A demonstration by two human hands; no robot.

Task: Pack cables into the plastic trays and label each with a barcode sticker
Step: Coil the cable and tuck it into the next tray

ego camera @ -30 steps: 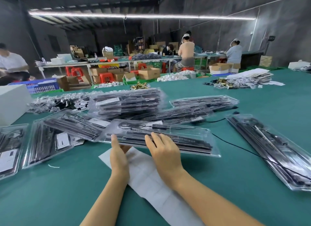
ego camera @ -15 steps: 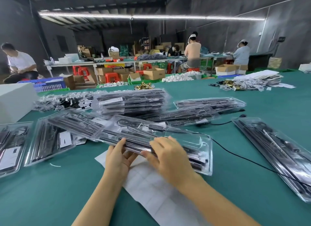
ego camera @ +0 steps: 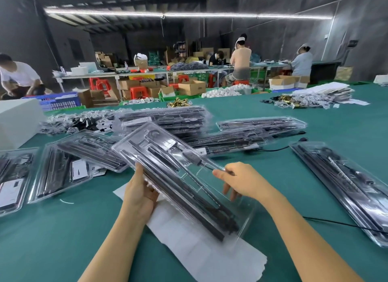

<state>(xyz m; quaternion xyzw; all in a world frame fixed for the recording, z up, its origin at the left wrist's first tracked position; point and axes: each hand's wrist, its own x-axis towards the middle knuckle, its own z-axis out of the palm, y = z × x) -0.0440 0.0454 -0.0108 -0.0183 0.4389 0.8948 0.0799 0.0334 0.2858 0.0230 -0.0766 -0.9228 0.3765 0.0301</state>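
Note:
A clear plastic tray (ego camera: 178, 176) packed with black cables and rods is lifted off the table, turned diagonally from upper left to lower right. My left hand (ego camera: 139, 194) grips its left long edge from below, thumb on top. My right hand (ego camera: 239, 182) pinches the right edge with thumb above and fingers under the plastic. A long white sticker backing sheet (ego camera: 201, 246) lies on the green table (ego camera: 52, 239) beneath the tray.
Filled trays lie at the left (ego camera: 60, 174), stacked behind (ego camera: 163, 120) and at the right (ego camera: 344, 189). A black cable (ego camera: 344, 224) runs across the table at right. A white box (ego camera: 16, 122) stands far left. Bagged parts (ego camera: 73, 122) are piled behind. People work at distant tables.
The tray has been lifted off the pile and swung from lying crosswise to a diagonal, its near end drawn towards me. Both hands went from resting on it to gripping its edges.

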